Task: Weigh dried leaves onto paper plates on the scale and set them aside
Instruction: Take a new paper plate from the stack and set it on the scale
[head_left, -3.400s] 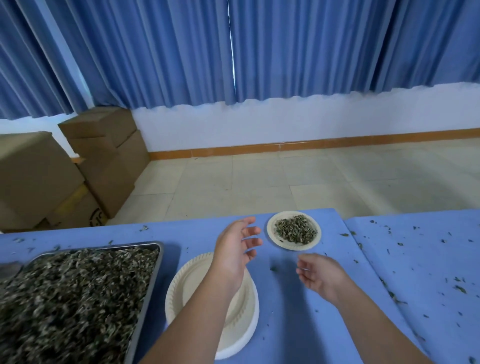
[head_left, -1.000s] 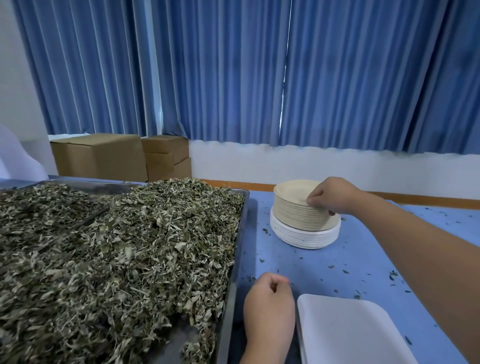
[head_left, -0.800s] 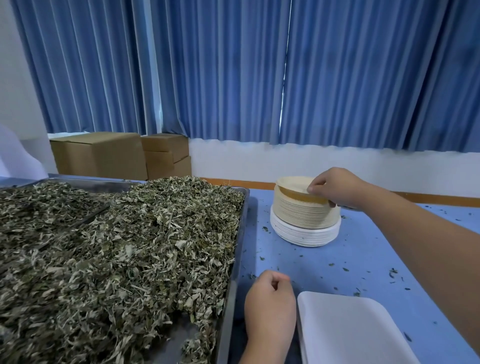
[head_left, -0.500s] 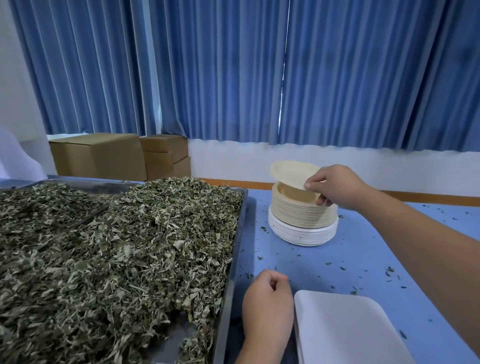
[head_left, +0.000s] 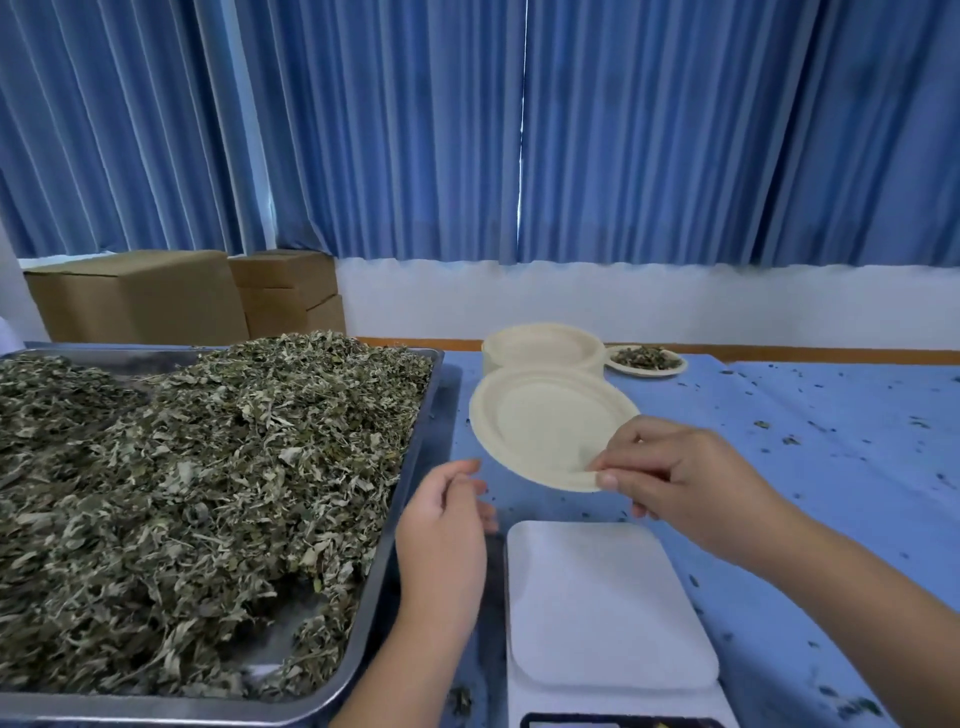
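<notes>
Head view. The right hand pinches an empty paper plate by its near rim, tilted, in the air beyond the far edge of the bare scale platform. The left hand, fingers loosely curled and holding nothing, hovers between the metal tray and the scale.

Likely hazards: a one-edge pinch lets the light plate swing or slip, it may land off-centre on the platform, and a left hand resting on the scale would falsify the reading.

The tray holds dried leaves heaped above its right rim. The plate stack near the table's far edge is empty on top. Just beside it, a filled plate carries one portion of leaves.
</notes>
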